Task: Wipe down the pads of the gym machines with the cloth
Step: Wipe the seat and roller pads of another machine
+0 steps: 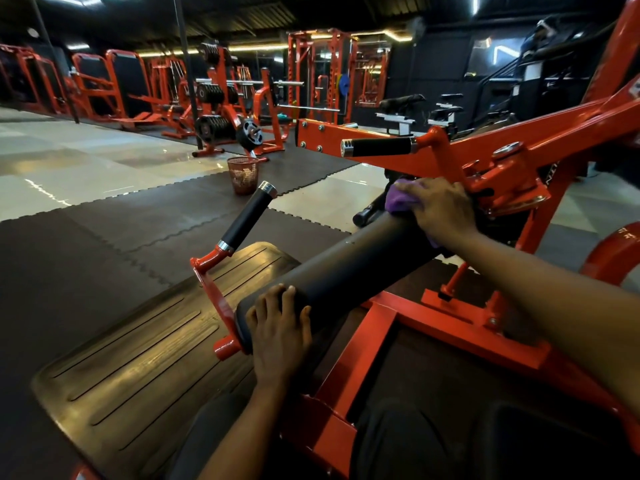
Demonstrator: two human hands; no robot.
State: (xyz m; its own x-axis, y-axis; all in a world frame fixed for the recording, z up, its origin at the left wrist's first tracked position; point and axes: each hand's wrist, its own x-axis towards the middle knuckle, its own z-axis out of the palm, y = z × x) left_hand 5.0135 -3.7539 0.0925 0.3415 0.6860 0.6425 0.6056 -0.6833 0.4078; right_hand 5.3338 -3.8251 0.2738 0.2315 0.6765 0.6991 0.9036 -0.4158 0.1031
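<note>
Head view: left hand (pixel 280 327) clamps near end of roller pad (pixel 346 268), fingers curled over its cap. Right hand (pixel 440 209) at far end, fingers wrapped over purple cloth (pixel 398 199), cloth bunched against pad beside orange frame (pixel 433 317). Black handle (pixel 247 216) sticks up left of pad. Ribbed plate (pixel 138 358) below. Bin (pixel 243 174) on floor mat beyond.
</note>
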